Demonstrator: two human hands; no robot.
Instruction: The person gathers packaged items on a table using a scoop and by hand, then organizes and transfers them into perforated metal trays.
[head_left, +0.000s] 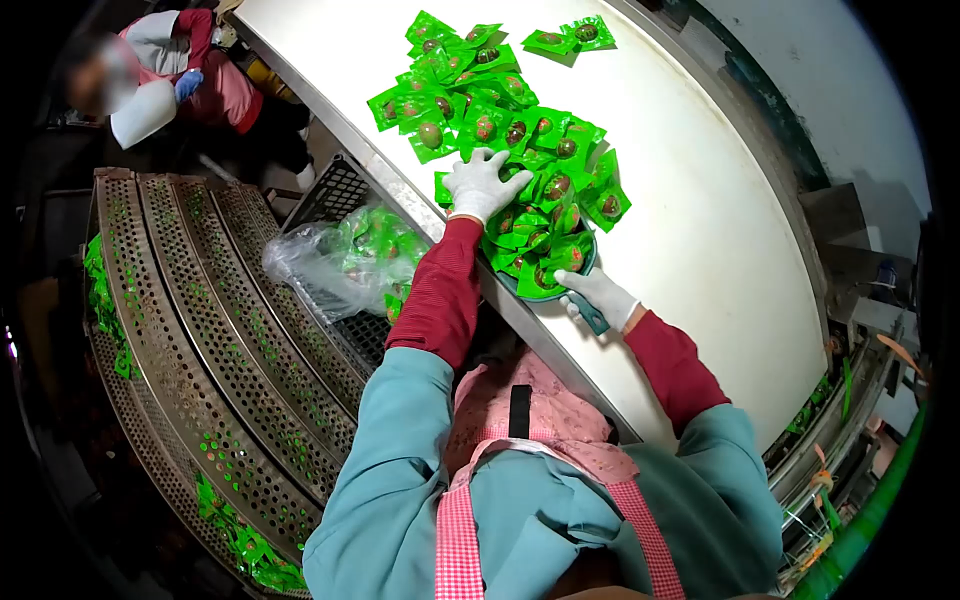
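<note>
My left hand [484, 186], in a white glove, rests on a heap of small green packets [484, 128] with its fingers spread. Each packet has a brownish oval item showing on its front. My right hand [598, 296], gloved too, is closed around the handle of a dark green scoop [592, 314] at the table's near edge. Packets fill the scoop and hide most of it; only part of its rim shows. Beyond my left hand the heap stretches up the white table [690, 240], with a couple of packets lying apart at the top.
Left of the table edge stands a black crate [340, 190] with a clear plastic bag [318, 262] of green packets. Perforated metal steps [190, 300], with packets among them, curve down the left side. A person [185, 75] holding a white container is at upper left.
</note>
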